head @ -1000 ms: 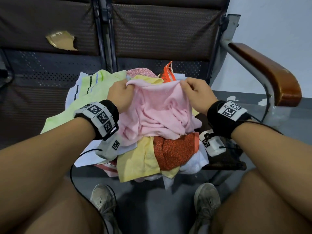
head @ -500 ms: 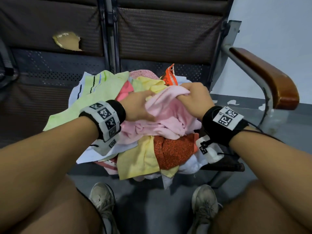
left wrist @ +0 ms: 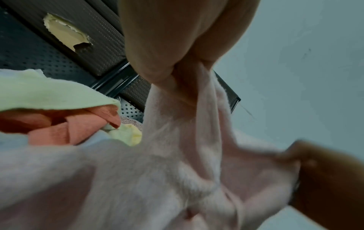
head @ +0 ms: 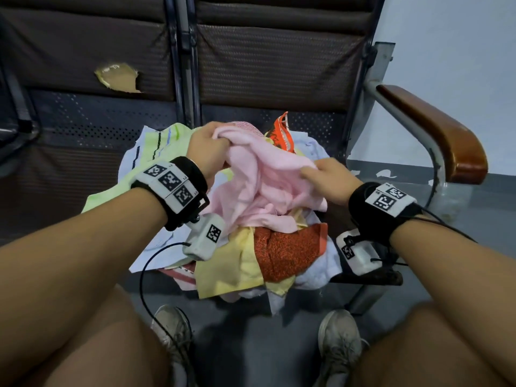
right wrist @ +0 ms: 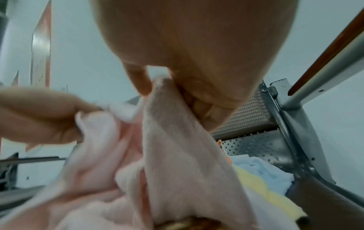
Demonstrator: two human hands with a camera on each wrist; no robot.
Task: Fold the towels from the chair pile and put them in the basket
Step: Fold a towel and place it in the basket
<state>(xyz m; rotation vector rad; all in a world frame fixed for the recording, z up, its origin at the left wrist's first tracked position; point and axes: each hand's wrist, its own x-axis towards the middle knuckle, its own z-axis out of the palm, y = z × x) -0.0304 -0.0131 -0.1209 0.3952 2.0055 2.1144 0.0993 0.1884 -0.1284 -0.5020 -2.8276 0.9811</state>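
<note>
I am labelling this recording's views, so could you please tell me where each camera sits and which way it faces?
Head: on the head, facing down at the pink towel on the chair pile; forearms, thighs, shoes show.
Left wrist: looks along the left hand gripping it.
Right wrist: looks along the right hand pinching it.
All share that towel.

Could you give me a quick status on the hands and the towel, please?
Left hand and right hand both grip the pink towel. Towel bunched, unfolded, above the pile. Basket not in view.

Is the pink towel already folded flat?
No, the pink towel hangs crumpled between the left hand and right hand.
</note>
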